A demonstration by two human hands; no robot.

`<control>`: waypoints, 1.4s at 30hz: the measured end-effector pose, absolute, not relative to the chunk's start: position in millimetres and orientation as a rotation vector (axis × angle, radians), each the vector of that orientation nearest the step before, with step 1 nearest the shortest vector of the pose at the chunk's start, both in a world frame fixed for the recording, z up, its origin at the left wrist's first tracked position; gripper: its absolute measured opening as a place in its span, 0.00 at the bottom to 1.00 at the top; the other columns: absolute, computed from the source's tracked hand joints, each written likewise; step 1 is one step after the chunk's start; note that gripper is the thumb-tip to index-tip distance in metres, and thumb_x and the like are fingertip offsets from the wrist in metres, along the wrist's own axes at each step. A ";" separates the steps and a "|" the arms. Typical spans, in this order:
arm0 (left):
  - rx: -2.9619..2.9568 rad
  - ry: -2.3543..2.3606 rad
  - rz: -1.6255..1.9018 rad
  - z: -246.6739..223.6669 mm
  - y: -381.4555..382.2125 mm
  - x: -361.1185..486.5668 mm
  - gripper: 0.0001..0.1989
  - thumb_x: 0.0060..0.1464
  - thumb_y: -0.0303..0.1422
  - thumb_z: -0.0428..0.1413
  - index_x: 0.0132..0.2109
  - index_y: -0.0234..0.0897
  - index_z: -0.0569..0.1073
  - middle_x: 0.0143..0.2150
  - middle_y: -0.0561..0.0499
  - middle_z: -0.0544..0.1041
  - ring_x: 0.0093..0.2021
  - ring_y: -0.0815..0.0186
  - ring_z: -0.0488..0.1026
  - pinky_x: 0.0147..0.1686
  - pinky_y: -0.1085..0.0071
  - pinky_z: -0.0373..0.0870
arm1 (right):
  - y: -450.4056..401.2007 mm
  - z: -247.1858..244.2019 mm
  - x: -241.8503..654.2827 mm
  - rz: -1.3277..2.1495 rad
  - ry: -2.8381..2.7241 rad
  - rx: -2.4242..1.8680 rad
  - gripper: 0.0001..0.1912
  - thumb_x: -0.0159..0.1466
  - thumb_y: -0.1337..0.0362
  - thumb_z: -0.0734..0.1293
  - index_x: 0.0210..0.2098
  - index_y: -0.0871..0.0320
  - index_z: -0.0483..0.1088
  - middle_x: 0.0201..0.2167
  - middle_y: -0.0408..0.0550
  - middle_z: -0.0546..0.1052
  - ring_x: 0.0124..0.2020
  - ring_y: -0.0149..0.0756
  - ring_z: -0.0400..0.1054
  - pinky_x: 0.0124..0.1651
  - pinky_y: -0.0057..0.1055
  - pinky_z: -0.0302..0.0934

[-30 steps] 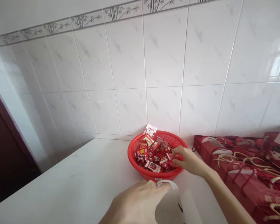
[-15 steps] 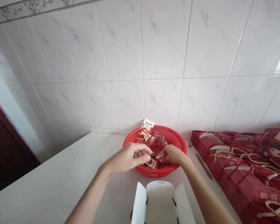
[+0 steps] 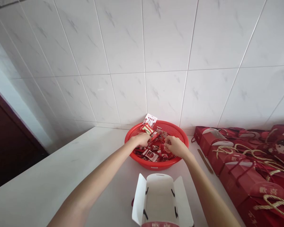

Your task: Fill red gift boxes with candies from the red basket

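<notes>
Both of my hands reach into a red plastic basket (image 3: 184, 138) filled with red-wrapped candies (image 3: 153, 147). My left hand (image 3: 142, 139) is at the left side of the pile, its fingers curled down among the wrappers; what they grip is hidden. At the right side, my right hand (image 3: 176, 146) has thumb and fingers pinched together beside a red wrapper, and I cannot make out what lies between them. In front of the basket stands an open gift box (image 3: 159, 198) with a white inside, its flaps spread and no contents visible.
Red gift boxes (image 3: 243, 176) with gold rope handles fill the right side of the white counter (image 3: 85, 164). A thin brown strip (image 3: 205, 161) lies between them and the basket. A white printed card (image 3: 149, 119) leans at the basket's back rim, near the tiled wall (image 3: 165, 94).
My left hand has moved forward and down into the candies, fingers now curled. My right hand has shifted slightly up in the basket. The view has tilted down, showing more of the open box.
</notes>
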State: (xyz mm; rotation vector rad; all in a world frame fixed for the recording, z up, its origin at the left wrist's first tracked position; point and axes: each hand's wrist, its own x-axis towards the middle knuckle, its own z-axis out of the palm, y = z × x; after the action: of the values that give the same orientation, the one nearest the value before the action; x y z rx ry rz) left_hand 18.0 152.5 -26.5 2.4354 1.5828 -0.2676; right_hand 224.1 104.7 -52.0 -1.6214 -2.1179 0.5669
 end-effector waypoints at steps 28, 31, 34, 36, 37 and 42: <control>2.431 1.362 0.043 -32.6 145.3 13.9 0.10 0.54 0.30 0.56 0.42 0.38 0.80 0.44 0.49 0.82 0.45 0.61 0.77 0.45 0.71 0.71 | 105.5 -53.8 227.2 0.811 -1.649 -1.346 0.03 0.60 0.65 0.62 0.33 0.56 0.67 0.26 0.43 0.76 0.30 0.37 0.71 0.36 0.32 0.62; 2.423 1.310 -0.215 -35.1 142.7 16.6 0.19 0.44 0.32 0.63 0.46 0.41 0.81 0.47 0.49 0.82 0.45 0.58 0.78 0.41 0.71 0.72 | 105.9 -54.3 227.4 0.828 -1.606 -1.324 0.02 0.59 0.64 0.62 0.29 0.55 0.64 0.25 0.43 0.74 0.30 0.36 0.68 0.35 0.31 0.61; 2.441 1.337 -0.345 -36.9 141.9 20.3 0.35 0.34 0.30 0.65 0.56 0.45 0.77 0.57 0.45 0.77 0.50 0.52 0.76 0.41 0.69 0.72 | 104.8 -54.1 228.6 0.871 -1.527 -1.298 0.04 0.59 0.61 0.61 0.31 0.55 0.62 0.27 0.43 0.73 0.30 0.36 0.67 0.33 0.31 0.60; 2.442 1.382 -0.401 -38.0 143.2 23.2 0.41 0.30 0.26 0.64 0.58 0.47 0.75 0.59 0.43 0.76 0.49 0.50 0.76 0.38 0.68 0.72 | 103.6 -53.3 229.7 0.907 -1.467 -1.278 0.05 0.59 0.60 0.61 0.33 0.54 0.62 0.26 0.42 0.71 0.28 0.35 0.65 0.32 0.31 0.58; 2.437 1.405 -0.422 -38.6 144.3 24.4 0.42 0.28 0.25 0.64 0.58 0.46 0.75 0.57 0.43 0.77 0.47 0.50 0.76 0.36 0.68 0.71 | 103.1 -52.7 230.2 0.927 -1.436 -1.267 0.06 0.58 0.60 0.61 0.33 0.54 0.62 0.26 0.41 0.71 0.27 0.35 0.64 0.31 0.31 0.58; 2.372 1.458 -0.400 -39.4 149.1 23.7 0.25 0.24 0.23 0.65 0.37 0.39 0.81 0.34 0.47 0.81 0.32 0.56 0.75 0.28 0.69 0.66 | 103.7 -49.8 232.7 1.040 -1.255 -1.180 0.07 0.56 0.59 0.65 0.32 0.55 0.64 0.25 0.40 0.70 0.28 0.33 0.64 0.31 0.29 0.60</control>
State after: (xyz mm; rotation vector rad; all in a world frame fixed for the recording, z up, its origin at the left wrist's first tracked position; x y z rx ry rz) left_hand 23.7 149.1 -39.4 2.3720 1.4582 -0.3999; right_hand 232.7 103.7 -49.8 -1.1797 -1.2548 1.0400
